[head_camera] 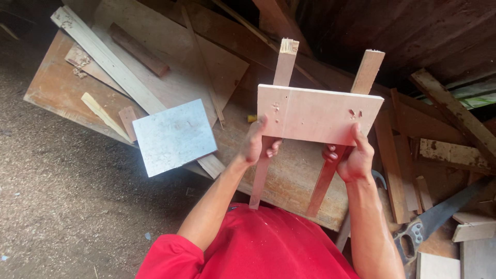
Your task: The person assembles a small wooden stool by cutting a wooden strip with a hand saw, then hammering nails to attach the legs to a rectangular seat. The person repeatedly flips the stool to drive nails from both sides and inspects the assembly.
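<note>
Pale rectangular plywood panel nailed across two wooden slats (pixel 316 114) held up over cluttered plywood worktop (pixel 57 88). Left hand (pixel 257 142) and right hand (pixel 352 157), each grip clenched on slat below panel. Risk: joint twisting loose, nails few.

Table (pixel 57 88): low, worn brown board top, scuffed and dusty, standing on the floor.
Floor (pixel 67 196): bare packed earth scattered with sawdust and small chips.
Plywood sheet (pixel 175 67): large and pale, lying flat across the table's middle.
Long batten (pixel 106 61): pale wood, laid diagonally over the table's left part.
Dark block (pixel 138 50): short reddish-brown piece resting on the plywood sheet.
Grey square panel (pixel 174 136): flat, at the table's near edge, one corner overhanging it.
Short offcuts (pixel 106 116): a pale strip and a small brown block just left of the grey panel.
Thin strip (pixel 204 67): narrow lath running down across the plywood sheet.
</note>
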